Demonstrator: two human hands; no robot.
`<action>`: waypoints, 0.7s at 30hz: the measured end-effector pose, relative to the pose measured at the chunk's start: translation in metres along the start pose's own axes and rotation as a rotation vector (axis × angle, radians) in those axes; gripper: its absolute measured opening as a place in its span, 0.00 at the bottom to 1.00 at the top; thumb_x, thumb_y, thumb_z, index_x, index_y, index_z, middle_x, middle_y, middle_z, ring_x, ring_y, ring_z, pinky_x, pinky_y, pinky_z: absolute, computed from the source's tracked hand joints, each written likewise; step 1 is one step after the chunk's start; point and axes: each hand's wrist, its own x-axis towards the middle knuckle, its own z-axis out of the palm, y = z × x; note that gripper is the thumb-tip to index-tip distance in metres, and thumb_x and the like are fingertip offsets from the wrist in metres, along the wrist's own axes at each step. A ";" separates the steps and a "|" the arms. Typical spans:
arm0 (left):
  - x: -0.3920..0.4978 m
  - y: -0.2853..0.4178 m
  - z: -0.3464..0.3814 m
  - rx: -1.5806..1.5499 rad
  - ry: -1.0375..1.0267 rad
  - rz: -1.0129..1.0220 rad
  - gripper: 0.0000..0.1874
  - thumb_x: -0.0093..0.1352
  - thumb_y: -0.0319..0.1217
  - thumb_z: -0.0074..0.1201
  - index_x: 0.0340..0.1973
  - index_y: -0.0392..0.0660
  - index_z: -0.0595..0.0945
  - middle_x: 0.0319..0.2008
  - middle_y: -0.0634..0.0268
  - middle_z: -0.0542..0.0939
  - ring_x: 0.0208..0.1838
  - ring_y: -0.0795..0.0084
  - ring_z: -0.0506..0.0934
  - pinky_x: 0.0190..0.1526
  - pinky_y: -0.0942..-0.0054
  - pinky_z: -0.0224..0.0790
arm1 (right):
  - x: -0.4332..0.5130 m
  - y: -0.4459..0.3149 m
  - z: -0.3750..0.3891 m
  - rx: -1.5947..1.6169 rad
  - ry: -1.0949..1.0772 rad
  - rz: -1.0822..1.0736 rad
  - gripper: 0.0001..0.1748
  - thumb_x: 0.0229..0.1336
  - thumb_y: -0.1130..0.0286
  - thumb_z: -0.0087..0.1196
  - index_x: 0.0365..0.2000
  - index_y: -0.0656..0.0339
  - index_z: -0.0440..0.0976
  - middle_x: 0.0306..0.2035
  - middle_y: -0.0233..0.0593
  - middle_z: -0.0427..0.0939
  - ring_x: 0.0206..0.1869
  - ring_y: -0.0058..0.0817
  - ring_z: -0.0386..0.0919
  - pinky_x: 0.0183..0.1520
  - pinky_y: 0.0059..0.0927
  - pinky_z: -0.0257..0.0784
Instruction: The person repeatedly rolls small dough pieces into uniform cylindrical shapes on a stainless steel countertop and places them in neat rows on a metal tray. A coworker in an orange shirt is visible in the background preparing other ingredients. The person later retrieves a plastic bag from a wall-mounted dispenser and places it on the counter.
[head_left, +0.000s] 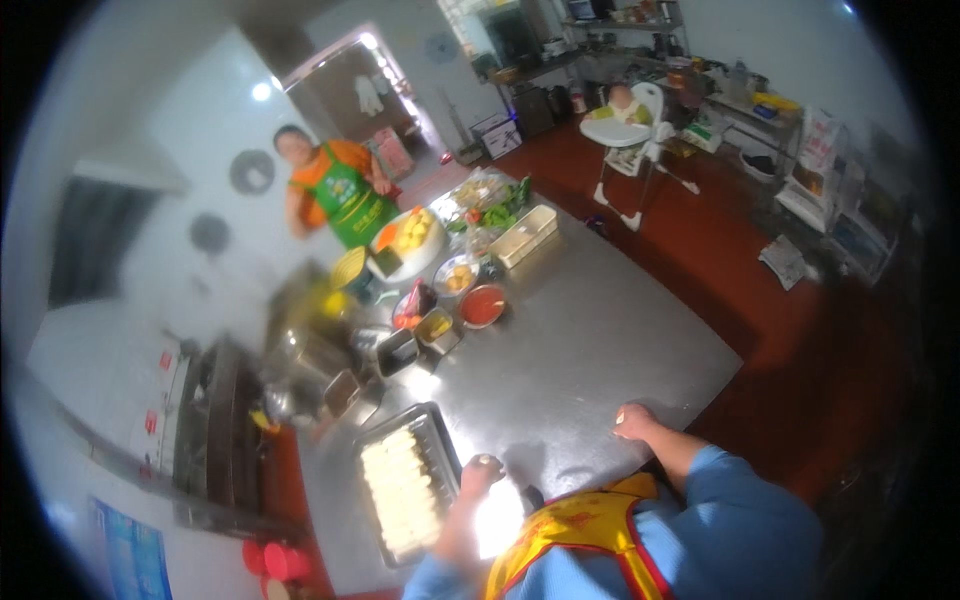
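My left hand (481, 475) is curled at the near edge of a stainless steel table (592, 337), just right of a dark baking tray (442, 435). Pale pieces, apparently dough, lie in rows inside that tray; the pale dough pieces (401, 491) look overexposed. My right hand (636, 421) is curled into a fist on the table's right side, apart from any dish. Nothing shows in either hand. Between them, bright glare covers part of the steel near my yellow apron (559, 525).
Metal containers (397, 352), a bowl of red sauce (482, 306), a white basin of cut vegetables (409, 244), leafy greens (499, 217) and a rectangular bin (525, 236) crowd the far left side. A person (341, 187) stands beyond; a child sits in a high chair (622, 131).
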 end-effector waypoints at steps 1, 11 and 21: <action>-0.005 -0.027 -0.016 0.088 -0.062 0.059 0.13 0.77 0.27 0.61 0.56 0.42 0.87 0.48 0.57 0.89 0.53 0.56 0.89 0.48 0.59 0.84 | 0.001 0.000 0.003 0.029 0.031 0.050 0.30 0.51 0.52 0.76 0.52 0.56 0.89 0.57 0.51 0.90 0.61 0.51 0.87 0.66 0.47 0.82; -0.012 -0.164 -0.047 0.188 -0.283 -0.327 0.14 0.74 0.25 0.64 0.55 0.40 0.88 0.48 0.56 0.90 0.52 0.57 0.90 0.50 0.58 0.84 | 0.024 0.000 -0.007 -0.243 -0.098 -0.110 0.28 0.57 0.52 0.72 0.53 0.57 0.91 0.58 0.51 0.90 0.62 0.51 0.87 0.67 0.49 0.82; -0.007 -0.168 -0.052 0.204 -0.329 -0.295 0.14 0.72 0.23 0.67 0.53 0.38 0.88 0.48 0.55 0.90 0.51 0.58 0.90 0.53 0.58 0.85 | 0.039 0.002 -0.001 -0.224 -0.187 -0.057 0.27 0.59 0.53 0.72 0.52 0.59 0.91 0.59 0.52 0.89 0.62 0.52 0.87 0.68 0.50 0.82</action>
